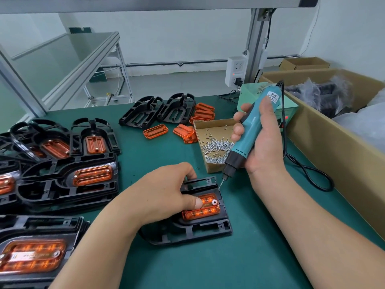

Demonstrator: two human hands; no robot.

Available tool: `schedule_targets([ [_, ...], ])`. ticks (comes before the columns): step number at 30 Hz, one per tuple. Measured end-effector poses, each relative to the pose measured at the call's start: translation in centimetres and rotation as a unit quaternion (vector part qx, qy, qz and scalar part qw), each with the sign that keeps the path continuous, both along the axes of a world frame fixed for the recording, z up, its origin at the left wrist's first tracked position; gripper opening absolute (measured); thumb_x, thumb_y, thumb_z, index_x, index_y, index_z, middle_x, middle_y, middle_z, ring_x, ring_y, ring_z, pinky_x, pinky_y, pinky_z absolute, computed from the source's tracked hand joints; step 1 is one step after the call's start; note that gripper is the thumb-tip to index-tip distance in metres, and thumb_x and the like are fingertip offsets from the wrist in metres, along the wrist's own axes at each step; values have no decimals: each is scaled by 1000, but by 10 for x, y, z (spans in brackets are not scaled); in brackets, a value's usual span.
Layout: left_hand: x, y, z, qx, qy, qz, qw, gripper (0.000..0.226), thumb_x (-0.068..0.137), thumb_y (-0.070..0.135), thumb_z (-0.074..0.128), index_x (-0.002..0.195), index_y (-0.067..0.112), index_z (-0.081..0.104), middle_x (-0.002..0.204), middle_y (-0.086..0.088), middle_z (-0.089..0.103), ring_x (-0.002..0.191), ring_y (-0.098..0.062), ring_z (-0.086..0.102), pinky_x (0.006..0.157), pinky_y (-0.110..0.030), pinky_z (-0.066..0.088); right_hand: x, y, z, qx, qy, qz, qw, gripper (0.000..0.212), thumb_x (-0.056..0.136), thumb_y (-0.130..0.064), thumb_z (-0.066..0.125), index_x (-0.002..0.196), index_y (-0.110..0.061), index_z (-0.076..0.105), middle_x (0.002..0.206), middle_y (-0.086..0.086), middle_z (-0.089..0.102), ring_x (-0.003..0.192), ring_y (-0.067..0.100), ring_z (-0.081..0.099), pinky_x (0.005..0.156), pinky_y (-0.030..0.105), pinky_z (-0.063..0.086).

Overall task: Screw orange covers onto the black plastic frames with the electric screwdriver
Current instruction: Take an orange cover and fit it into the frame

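Note:
A black plastic frame [200, 230] lies on the green mat in front of me, with an orange cover [205, 211] seated in it. A silver screw head [214, 202] shows at the cover's right end. My left hand [164, 192] grips the frame's far edge, its thumb pressing down on the cover. My right hand [260, 140] holds the teal electric screwdriver [248, 130] tilted, its bit tip [220, 185] hovering just above the frame's upper right corner, a little away from the screw.
An open cardboard tray of small silver screws [216, 147] sits behind the frame. Loose orange covers [155, 130] and bare black frames [158, 111] lie further back. Finished assemblies [68, 178] are piled at left. A large cardboard box [337, 142] lines the right edge, with the screwdriver's cable [308, 172] beside it.

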State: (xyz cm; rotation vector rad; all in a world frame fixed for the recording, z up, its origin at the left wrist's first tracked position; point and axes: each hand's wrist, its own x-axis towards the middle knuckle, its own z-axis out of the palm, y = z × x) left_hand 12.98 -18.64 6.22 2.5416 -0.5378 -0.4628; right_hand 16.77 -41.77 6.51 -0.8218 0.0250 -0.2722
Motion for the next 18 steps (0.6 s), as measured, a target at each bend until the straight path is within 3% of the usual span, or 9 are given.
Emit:
schedule_targets([
  [5,3,-2,3,-41,14,5,999,39,75,46,90,97,44,59,89,14,67,80,-2,64,72,-27,50,0,0,-1,1,-1,0,1000,44,105,-54,56,111,-11,60,86,6,66,55,12,56,49,24,49],
  [8,-1,-4,6,-45,30,2,999,37,77,47,89,97,42,59,93,11,66,83,-5,64,79,-35,56,1,-4,1,11,-2,-9,1000,42,105,-53,56,108,-12,60,85,6,66,55,12,55,49,24,49],
  [12,-12,-15,7,-20,15,-34,999,35,77,55,83,98,42,59,105,13,51,102,-5,50,93,-36,49,3,-12,4,34,-1,-32,999,40,105,-53,56,104,-13,62,84,5,66,55,11,55,48,22,48],
  [18,-17,-20,8,21,1,-55,998,31,85,57,75,104,40,58,105,17,49,102,-1,47,88,-27,43,5,-20,1,58,8,-48,997,39,106,-51,56,107,-12,59,84,4,65,59,11,53,51,22,48],
])
